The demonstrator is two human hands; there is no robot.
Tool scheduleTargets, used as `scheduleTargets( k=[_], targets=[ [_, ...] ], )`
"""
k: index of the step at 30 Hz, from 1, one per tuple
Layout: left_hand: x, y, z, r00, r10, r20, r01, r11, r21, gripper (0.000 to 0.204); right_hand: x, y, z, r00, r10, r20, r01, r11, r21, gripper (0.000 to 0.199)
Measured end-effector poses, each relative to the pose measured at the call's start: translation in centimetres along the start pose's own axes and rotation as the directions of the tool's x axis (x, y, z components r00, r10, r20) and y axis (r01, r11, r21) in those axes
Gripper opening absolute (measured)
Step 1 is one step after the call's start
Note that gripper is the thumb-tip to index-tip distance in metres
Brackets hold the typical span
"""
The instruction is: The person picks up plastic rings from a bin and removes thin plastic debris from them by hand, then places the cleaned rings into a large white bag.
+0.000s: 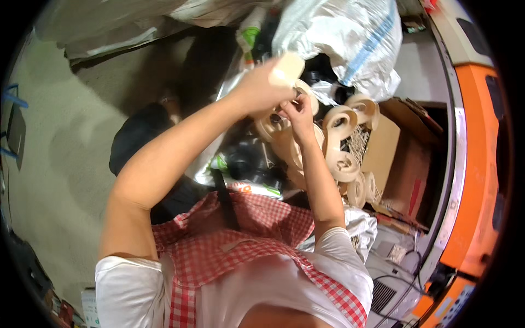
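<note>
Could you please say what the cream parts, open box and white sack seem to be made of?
Cream parts: probably moulded plastic, satin, smooth and evenly coloured. Open box: likely cardboard, matte brown with a flat flap. White sack: seemingly plastic, with shiny creases.

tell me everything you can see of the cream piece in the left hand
The cream piece in the left hand looks like smooth plastic. Its pale, broad, rounded end juts from the grip, blurred; the hand hides part of it, so its full shape is unclear. In the picture it lies between the white bag and similar cream parts, the right hand close by.
</note>
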State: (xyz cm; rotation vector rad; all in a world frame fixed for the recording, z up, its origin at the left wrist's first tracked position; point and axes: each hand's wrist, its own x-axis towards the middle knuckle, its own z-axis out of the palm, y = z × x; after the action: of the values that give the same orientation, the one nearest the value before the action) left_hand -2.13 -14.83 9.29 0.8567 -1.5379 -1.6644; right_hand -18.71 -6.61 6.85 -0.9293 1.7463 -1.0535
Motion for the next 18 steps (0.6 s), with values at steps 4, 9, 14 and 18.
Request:
scheduleTargets(
  k=[4, 9, 14, 18],
  targets=[
    [-1.9, 0.3, 2.1, 0.946, -0.118, 0.303, 0.188, 0.959, -0.213, 0.054, -6.3, -2.7, -0.3, 0.994, -0.083, 0.075, 0.077, 0.994, 0.078, 0.047],
    [-2.8, 2.8, 1.4, 0.652, -0.402, 0.643, 0.629, 0.761, -0.162, 0.044, -8.5, -1.9, -2.9, 0.602, -0.648, 0.466, 0.782, 0.357, -0.511, 0.065],
    [-4.2, 0.1, 2.0, 0.865, -0.109, 0.491, 0.292, 0.903, -0.314, 0.055, -7.2, -3.0, -1.5, 0.939, 0.251, 0.237, -0.304, 0.926, 0.224, 0.064],
    [-4.0, -0.1, 1.9, 0.889, -0.149, 0.432, 0.253, 0.948, -0.193, 0.056, -7.7, -3.1, -0.8, 0.977, 0.13, 0.17, -0.112, 0.987, -0.111, 0.058]
  ],
)
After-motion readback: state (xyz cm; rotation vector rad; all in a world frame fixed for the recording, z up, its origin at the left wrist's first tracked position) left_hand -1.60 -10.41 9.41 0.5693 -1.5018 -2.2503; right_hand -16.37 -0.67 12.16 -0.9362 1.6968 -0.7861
